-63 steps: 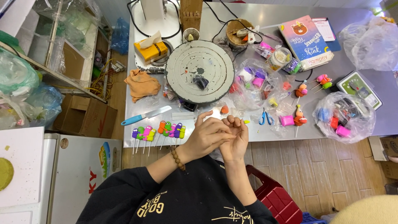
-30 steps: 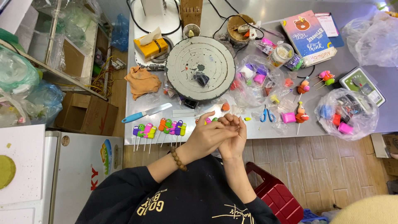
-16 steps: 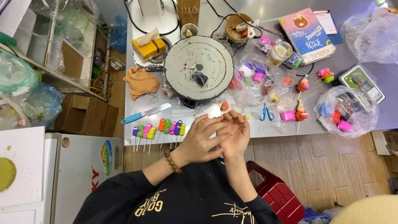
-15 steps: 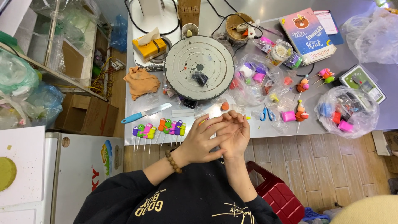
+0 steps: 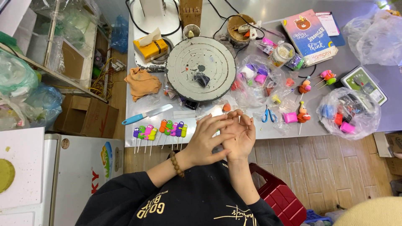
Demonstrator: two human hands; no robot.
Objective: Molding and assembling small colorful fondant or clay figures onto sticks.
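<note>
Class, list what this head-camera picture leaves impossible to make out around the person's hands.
- What lies between the palms: left hand covers right hand in the head view.
- Dark lump on the round turntable: too small.
- Contents of the clear bag: blurred by plastic.
- White sheet: cut off at left edge.

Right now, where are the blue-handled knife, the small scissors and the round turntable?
blue-handled knife (image 5: 136, 118), head view, on the blue handle.
small scissors (image 5: 268, 115), head view, on the blue handles.
round turntable (image 5: 184, 71), head view, on its bare grey top.
</note>
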